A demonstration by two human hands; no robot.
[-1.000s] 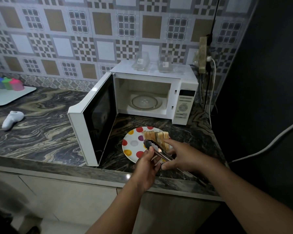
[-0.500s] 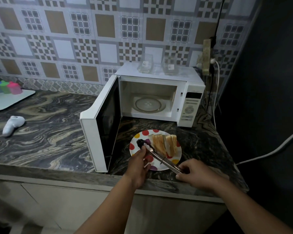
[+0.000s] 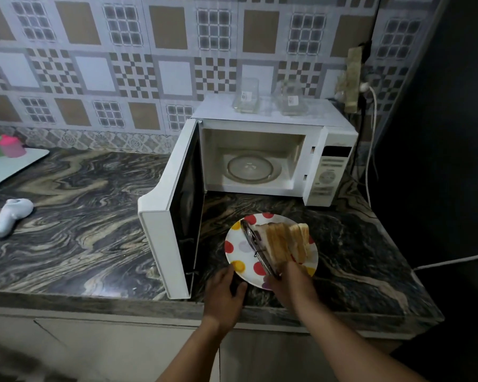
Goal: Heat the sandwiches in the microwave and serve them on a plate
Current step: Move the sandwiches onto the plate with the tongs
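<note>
A white plate with coloured dots (image 3: 242,253) sits on the marble counter in front of the open microwave (image 3: 331,128). Toasted sandwiches (image 3: 283,244) stand on edge on the plate's right half. Metal tongs (image 3: 253,242) lie across the plate just left of the sandwiches, tips pointing away from me. My right hand (image 3: 291,283) grips the tongs' handle end at the plate's near edge. My left hand (image 3: 225,289) holds the plate's near-left rim, thumb on top. The microwave's glass turntable (image 3: 250,168) has nothing on it.
The microwave door (image 3: 174,216) stands swung out to the left of the plate. Two clear containers (image 3: 246,97) sit on the microwave's top. A white handheld device (image 3: 11,216) and a tray with coloured cups (image 3: 11,164) lie far left. Cables and a dark wall (image 3: 439,161) are on the right.
My left hand let go of the tongs and dropped to the plate's near-left rim. My right hand slid in to the tongs' handle, and the tongs now rest on the plate beside the sandwiches.
</note>
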